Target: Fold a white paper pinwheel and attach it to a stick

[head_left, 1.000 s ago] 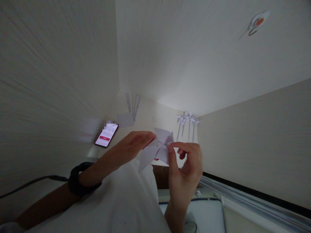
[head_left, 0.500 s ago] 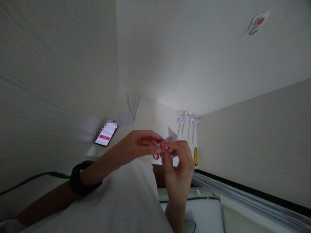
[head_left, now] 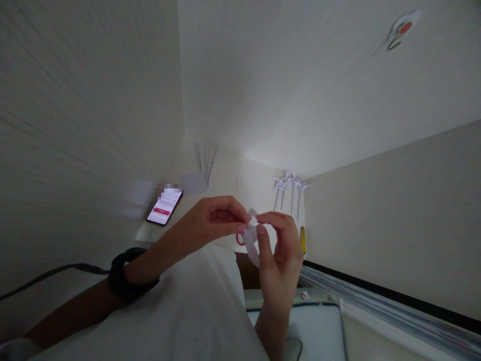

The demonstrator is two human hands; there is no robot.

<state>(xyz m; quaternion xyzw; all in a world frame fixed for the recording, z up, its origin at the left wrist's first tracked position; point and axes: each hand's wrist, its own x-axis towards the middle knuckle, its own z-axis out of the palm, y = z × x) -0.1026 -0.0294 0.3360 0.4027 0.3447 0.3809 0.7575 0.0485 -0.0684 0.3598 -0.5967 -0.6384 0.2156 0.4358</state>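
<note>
A curled piece of white paper [head_left: 251,241] is between my two hands, above the table. My left hand [head_left: 216,215] is closed, pinching the paper near its middle with thumb and fingertips. From the other side my right hand [head_left: 280,255] meets it, thumb and forefinger at the paper's right edge. One strip of the paper bends down in a loop below the fingers. Behind the paper, the red handle of what look like scissors [head_left: 239,239] shows in part. Several white paper pinwheels on sticks [head_left: 289,181] lie farther back to the right.
A lit phone [head_left: 164,206] lies at the table's left edge. Behind it are a flat sheet of paper [head_left: 193,183] and several thin sticks [head_left: 206,163]. A yellow-handled tool, perhaps a cutter [head_left: 302,240], lies at the right edge. Walls enclose the table [head_left: 225,183].
The paper's upright pointed flap has been bent over, and the paper now hangs in a curl. My right hand has shifted slightly right, its fingertips apart from the left ones.
</note>
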